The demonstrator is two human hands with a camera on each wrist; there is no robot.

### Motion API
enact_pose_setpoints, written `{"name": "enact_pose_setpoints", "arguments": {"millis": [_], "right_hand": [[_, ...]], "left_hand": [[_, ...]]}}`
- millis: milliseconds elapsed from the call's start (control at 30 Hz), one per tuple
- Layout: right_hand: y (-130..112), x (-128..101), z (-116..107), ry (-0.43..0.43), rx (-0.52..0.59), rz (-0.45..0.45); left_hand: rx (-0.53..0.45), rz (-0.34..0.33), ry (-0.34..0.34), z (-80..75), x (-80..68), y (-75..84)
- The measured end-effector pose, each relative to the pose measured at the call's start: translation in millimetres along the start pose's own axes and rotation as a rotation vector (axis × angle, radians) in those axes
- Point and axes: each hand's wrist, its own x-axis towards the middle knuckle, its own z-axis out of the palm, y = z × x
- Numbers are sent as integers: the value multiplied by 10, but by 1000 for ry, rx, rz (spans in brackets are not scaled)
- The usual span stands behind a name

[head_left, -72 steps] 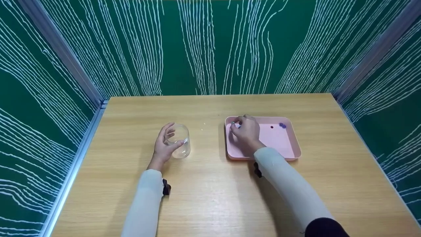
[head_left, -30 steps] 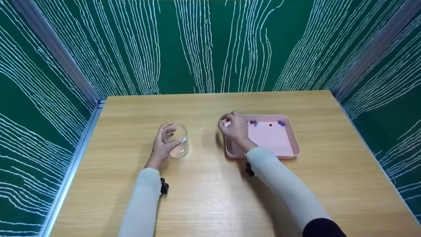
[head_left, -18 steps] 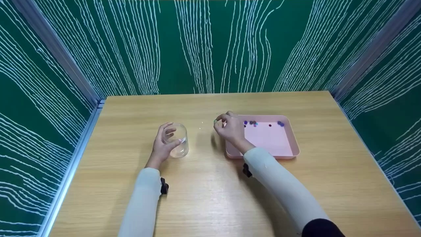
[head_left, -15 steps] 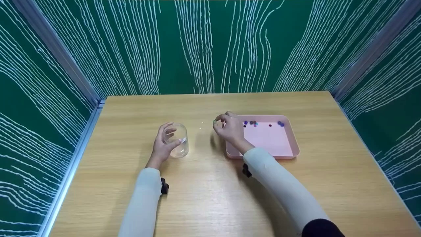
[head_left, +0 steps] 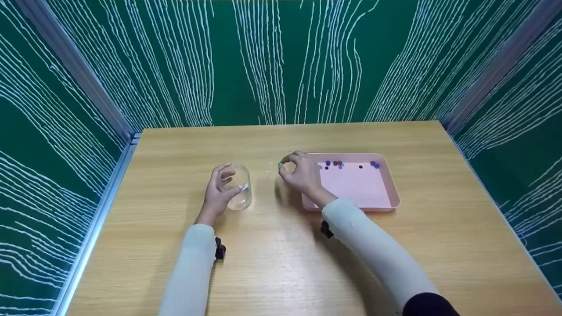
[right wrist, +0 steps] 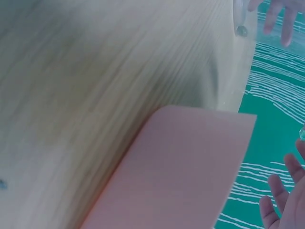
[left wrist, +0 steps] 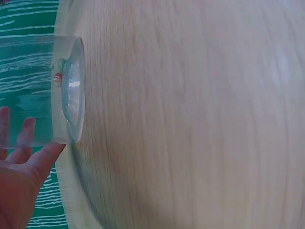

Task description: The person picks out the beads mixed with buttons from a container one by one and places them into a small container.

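My left hand is wrapped around a clear cylindrical jar that stands upright on the table, thumb on the near side. In the left wrist view, a pale green marble and a red-and-white marble lie at the bottom of the jar. Between thumb and index fingertip, my right hand pinches a small green glass marble, held in the air just left of the pink tray. At the edge of the right wrist view the same marble shows partly cut off.
Along the tray's far side lie several small coloured balls, among them a dark red one and a purple pair. Tiny white specks dot the wooden table between jar and tray. Green, white-streaked walls enclose the table.
My right hand has lifted the green marble out of the tray and moved left past its rim toward the jar, uncovering more balls. The left hand and jar have stayed in place.
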Motion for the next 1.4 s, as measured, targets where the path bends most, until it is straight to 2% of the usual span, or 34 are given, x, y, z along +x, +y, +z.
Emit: {"name": "enact_pose_setpoints", "arguments": {"millis": [67, 300, 433, 600, 833, 1400], "right_hand": [[-22, -9, 3, 0, 7, -2], [-66, -15, -1, 8, 7, -43], [-72, -12, 5, 21, 6, -71], [-74, -19, 16, 8, 27, -66], [-78, -30, 41, 14, 49, -74], [-207, -63, 77, 5, 77, -65]], "left_hand": [[1, 1, 6, 4, -4, 3], [12, 29, 29, -44, 94, -237], [-1, 10, -3, -39, 51, -126], [-3, 30, -6, 2, -9, 0], [-6, 25, 13, 23, -6, -1], [-28, 31, 4, 17, -19, -1]]}}
